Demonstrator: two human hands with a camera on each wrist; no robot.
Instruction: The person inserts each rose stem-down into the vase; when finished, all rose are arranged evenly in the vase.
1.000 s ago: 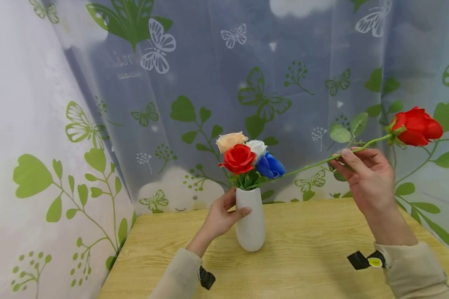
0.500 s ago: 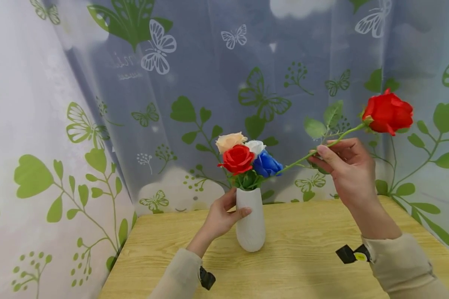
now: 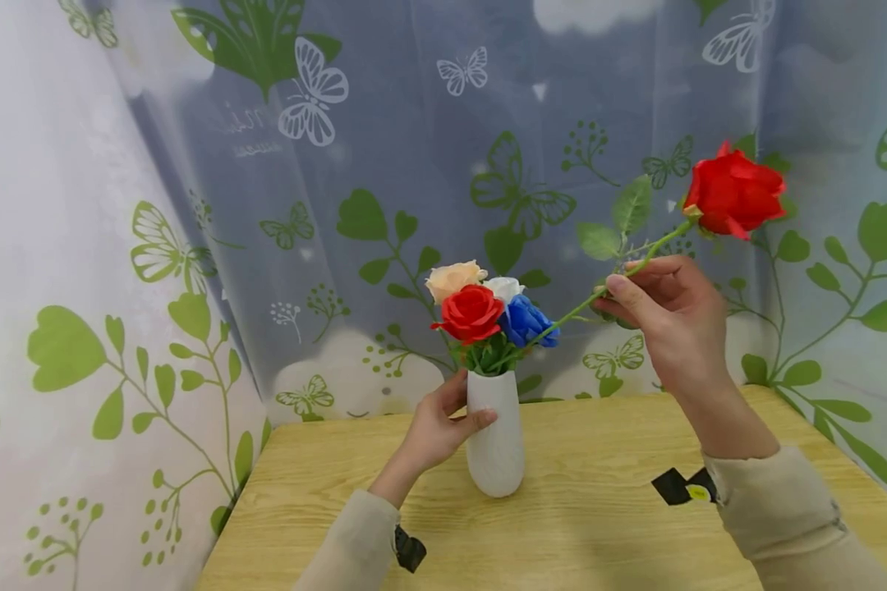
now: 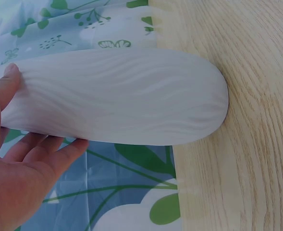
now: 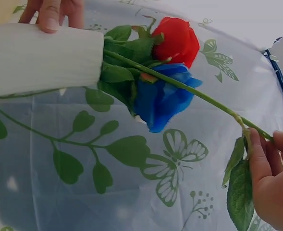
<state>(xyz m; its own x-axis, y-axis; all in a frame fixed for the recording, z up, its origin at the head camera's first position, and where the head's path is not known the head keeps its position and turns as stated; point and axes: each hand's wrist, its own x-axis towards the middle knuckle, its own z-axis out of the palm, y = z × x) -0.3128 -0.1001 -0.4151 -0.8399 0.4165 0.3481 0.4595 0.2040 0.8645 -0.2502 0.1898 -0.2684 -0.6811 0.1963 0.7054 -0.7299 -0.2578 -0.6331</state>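
A white ribbed vase (image 3: pixel 497 443) stands upright on the table, and my left hand (image 3: pixel 436 427) grips its upper part, thumb across the front. In the left wrist view the thumb and fingers lie on opposite sides of the vase (image 4: pixel 131 96). Four kinds of bloom crowd its mouth: a red rose (image 3: pixel 471 313), a peach rose (image 3: pixel 454 281), a white rose (image 3: pixel 504 289) and a blue rose (image 3: pixel 526 320). My right hand (image 3: pixel 676 320) pinches the green stem of a long red rose (image 3: pixel 737 190). That stem (image 5: pixel 203 96) slants across the blue rose, its lower end inside the vase mouth.
The wooden table (image 3: pixel 325 509) spreads around the vase. Behind it hangs a grey-blue curtain (image 3: pixel 414 164) printed with leaves and butterflies, and a pale one (image 3: pixel 81 246) closes the left side. Black wrist devices (image 3: pixel 410 548) sit at both sleeves.
My right hand has moved left toward the vase. The long rose's bloom has swung up and left, so its stem stands steeper. My left hand and the vase have stayed put.
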